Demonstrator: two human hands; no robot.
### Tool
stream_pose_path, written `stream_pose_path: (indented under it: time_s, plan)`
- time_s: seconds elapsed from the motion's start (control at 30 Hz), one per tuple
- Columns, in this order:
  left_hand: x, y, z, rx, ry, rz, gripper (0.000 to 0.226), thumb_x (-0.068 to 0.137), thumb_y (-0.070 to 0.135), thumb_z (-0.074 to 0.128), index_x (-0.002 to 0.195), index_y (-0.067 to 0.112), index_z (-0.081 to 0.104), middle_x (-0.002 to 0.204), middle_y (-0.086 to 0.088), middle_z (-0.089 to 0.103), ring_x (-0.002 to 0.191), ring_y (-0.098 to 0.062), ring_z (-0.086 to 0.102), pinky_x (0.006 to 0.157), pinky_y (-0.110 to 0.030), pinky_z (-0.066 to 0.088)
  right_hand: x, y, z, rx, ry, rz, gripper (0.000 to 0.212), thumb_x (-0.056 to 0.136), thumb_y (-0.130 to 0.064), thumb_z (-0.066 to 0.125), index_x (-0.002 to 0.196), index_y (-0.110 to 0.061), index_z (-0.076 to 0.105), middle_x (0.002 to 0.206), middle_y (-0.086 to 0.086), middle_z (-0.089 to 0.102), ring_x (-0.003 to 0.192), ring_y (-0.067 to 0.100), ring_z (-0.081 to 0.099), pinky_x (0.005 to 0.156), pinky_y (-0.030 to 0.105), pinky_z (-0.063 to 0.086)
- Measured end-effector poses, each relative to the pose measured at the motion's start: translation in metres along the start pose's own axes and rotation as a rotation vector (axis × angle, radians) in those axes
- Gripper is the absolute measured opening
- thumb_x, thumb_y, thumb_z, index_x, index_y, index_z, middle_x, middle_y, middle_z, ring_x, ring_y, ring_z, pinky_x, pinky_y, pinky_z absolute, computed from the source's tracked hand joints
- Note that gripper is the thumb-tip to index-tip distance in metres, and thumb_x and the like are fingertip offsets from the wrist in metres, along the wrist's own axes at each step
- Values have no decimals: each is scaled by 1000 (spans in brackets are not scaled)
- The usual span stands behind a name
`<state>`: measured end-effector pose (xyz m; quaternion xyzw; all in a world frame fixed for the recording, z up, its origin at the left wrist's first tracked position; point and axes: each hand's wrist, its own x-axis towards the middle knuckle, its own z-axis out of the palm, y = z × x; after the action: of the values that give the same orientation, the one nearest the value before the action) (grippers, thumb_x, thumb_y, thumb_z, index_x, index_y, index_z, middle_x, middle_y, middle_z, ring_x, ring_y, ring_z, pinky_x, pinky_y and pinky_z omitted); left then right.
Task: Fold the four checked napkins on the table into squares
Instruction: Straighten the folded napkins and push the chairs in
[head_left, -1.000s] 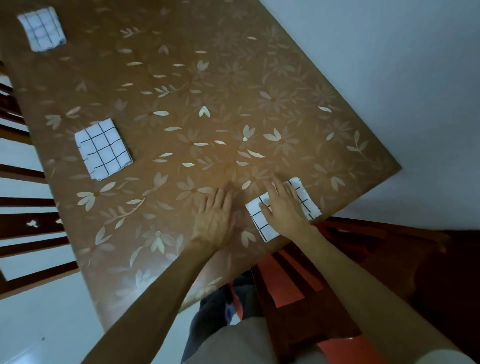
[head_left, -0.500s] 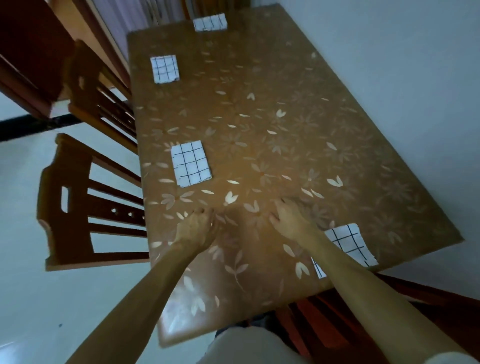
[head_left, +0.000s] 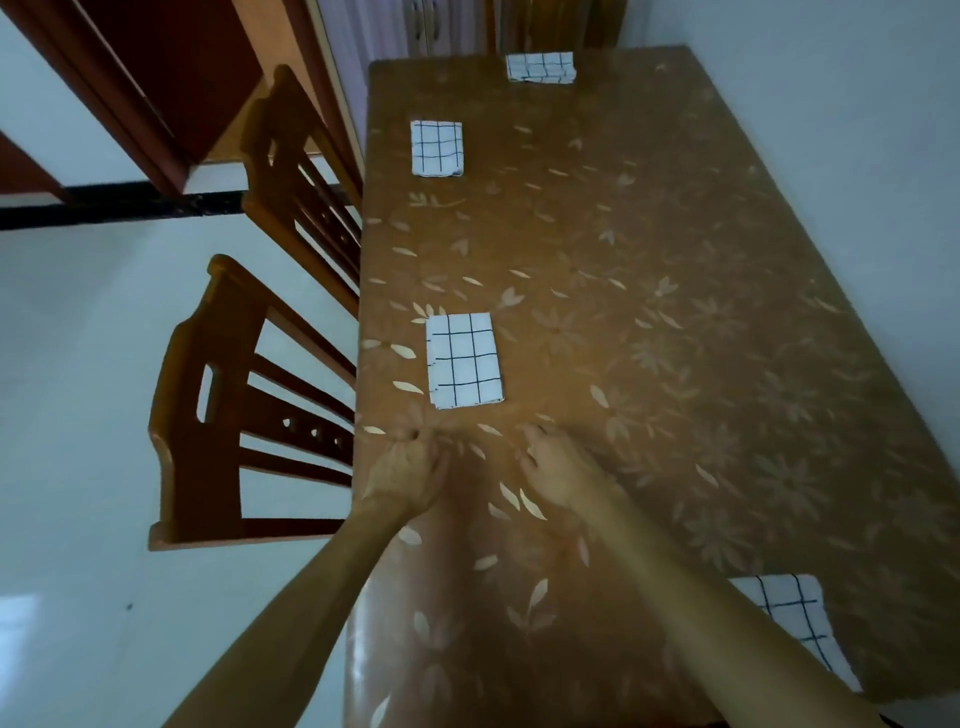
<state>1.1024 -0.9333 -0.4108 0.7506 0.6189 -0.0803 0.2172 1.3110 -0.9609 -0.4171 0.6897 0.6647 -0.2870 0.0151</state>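
Several folded white checked napkins lie on the brown flower-patterned table (head_left: 649, 260). One napkin (head_left: 464, 359) sits just beyond my hands near the left edge. Another napkin (head_left: 436, 148) lies farther along that edge, and a third napkin (head_left: 542, 66) is at the far end. A fourth napkin (head_left: 795, 618) lies at the near right corner, partly hidden by my right forearm. My left hand (head_left: 408, 470) rests on the table with fingers curled and nothing in it. My right hand (head_left: 558, 467) lies flat, fingers loosely apart, holding nothing.
Two wooden chairs stand along the table's left side, a near chair (head_left: 228, 415) and a far chair (head_left: 296, 171). A pale wall (head_left: 857, 130) runs along the right side. Pale floor (head_left: 78, 364) lies to the left, with a dark wooden door frame (head_left: 130, 78) beyond.
My right hand left the napkin at the near right corner. Both hands slid left and forward toward the napkin by the left edge, and the view swung to take in the whole table.
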Motion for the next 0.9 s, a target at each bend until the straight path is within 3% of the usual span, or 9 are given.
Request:
stream_pose_path:
  time_s: [0.1,0.27,0.4,0.47,0.63,0.77,0.83,0.9]
  plan:
    - [24,4,-3,48,-22,-21,44,103,38,35,145,25,36,142,-6,49,129,-30,50,108,-50,33,42,-6,0,20,-7,-28,47,101,-24,46,148,-20,39,144,9,48,129,33,48,106,42,41]
    - [83,1,11,-137,-46,-7,49,97,37,43,144,28,36,151,-13,33,126,-41,48,99,-56,47,100,-8,-1,4,2,-29,52,102,-24,44,152,-17,32,162,10,17,141,36,31,113,48,35]
    - [104,6,23,-94,-57,-15,54,101,36,42,152,25,30,164,-14,10,142,-39,31,110,-53,39,122,-8,4,-15,-43,-31,57,102,-23,47,154,-15,26,165,10,7,144,35,26,115,43,33]
    - [109,3,28,-99,-56,-4,51,101,35,42,150,22,35,164,-13,14,144,-38,28,111,-54,37,126,-8,10,-38,-71,-36,58,102,-23,49,154,-13,26,166,7,5,143,35,26,114,41,31]
    - [111,-14,41,-102,-32,43,46,95,35,40,134,13,51,153,-17,34,127,-40,44,104,-54,42,130,-14,18,5,-106,-37,64,98,-20,56,152,-4,27,166,10,3,149,34,15,118,38,23]
    - [106,-21,46,-139,19,1,57,86,47,23,123,18,55,141,-9,41,109,-34,51,89,-53,50,126,-29,22,49,-114,-66,51,96,-11,52,143,1,38,163,14,10,140,31,36,112,37,36]
    - [97,-25,41,-116,16,7,48,92,42,30,126,18,55,140,-9,41,110,-31,51,94,-47,48,122,-37,30,56,-115,-95,48,95,-9,53,141,2,40,161,15,11,137,30,42,111,36,37]
    - [89,-34,41,-4,25,-2,40,97,35,38,131,18,52,145,-8,39,119,-29,50,95,-42,43,117,-45,40,36,-91,-120,46,97,-10,50,141,1,41,160,17,11,142,32,34,115,36,32]
